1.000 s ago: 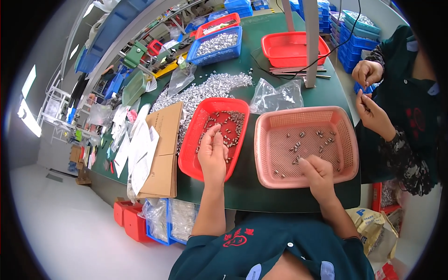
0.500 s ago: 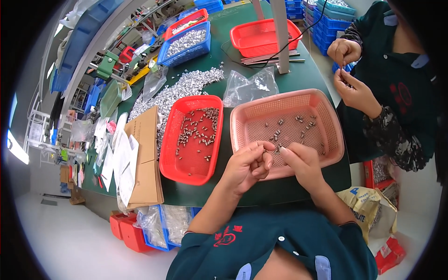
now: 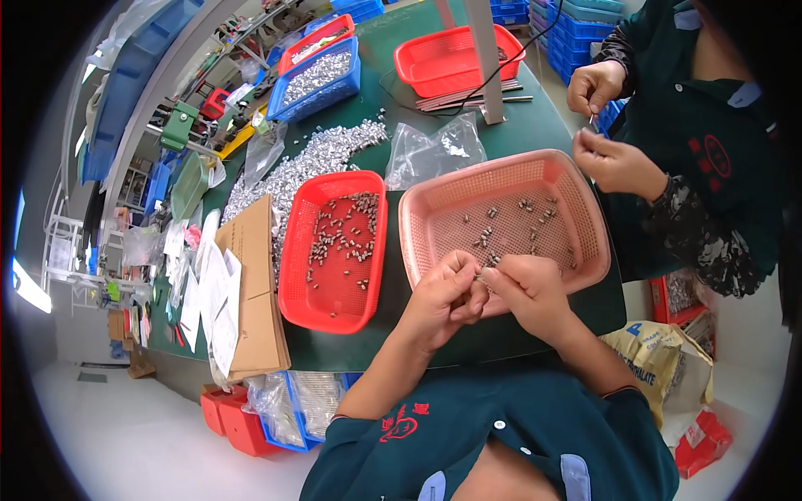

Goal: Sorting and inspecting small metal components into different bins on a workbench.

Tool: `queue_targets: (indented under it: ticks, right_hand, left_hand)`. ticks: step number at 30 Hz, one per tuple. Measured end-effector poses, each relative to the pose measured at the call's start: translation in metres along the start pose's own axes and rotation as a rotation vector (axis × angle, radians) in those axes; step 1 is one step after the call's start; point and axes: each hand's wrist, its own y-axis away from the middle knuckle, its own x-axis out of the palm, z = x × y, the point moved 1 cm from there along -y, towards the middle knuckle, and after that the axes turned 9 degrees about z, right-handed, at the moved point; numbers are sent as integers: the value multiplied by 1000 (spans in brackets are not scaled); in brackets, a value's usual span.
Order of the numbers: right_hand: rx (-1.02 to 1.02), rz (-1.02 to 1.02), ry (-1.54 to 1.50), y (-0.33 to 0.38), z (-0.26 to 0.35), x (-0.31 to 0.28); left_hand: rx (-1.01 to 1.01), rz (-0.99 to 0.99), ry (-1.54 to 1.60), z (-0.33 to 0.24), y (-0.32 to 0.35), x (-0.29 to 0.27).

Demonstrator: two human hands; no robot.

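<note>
I saw both of my hands meet at the near rim of the pink mesh basket (image 3: 510,219), which serves as the landmark here. The left hand (image 3: 443,296) and the right hand (image 3: 528,288) had their fingertips pressed together on a tiny metal part (image 3: 479,276), too small to make out in detail; each grip was clamped on it from its own side. More small metal parts (image 3: 510,221) lay scattered on the basket's floor, just beyond my fingers.

Touching the basket's left side sat a red tray (image 3: 334,309) holding loose metal pieces. Left of that again lay folded brown cardboard (image 3: 255,292) and white papers. Behind the basket lay a clear plastic bag (image 3: 434,150), a heap of silvery parts (image 3: 317,159) on the green bench (image 3: 393,292), and farther back a second red basket (image 3: 455,58) and a blue bin (image 3: 322,79) of silvery parts.

To the basket's right, another person in a dark green jacket held their two hands (image 3: 606,125) close together, apart from mine.
</note>
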Motion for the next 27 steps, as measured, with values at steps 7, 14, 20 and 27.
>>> queue_targets:
  ticks: [7, 14, 20, 27]
  right_hand:
    - [-117, 31, 123, 3, 0, 5]
    - [85, 117, -105, 1, -10, 2]
    - [78, 69, -160, 0, -12, 6]
    - [57, -92, -71, 2, -5, -8]
  left_hand:
    - [50, 77, -110, -2, 0, 9]
    - [16, -64, 20, -6, 5, 13]
    - [105, -58, -231, 2, 3, 5]
    - [144, -191, -281, -7, 3, 3]
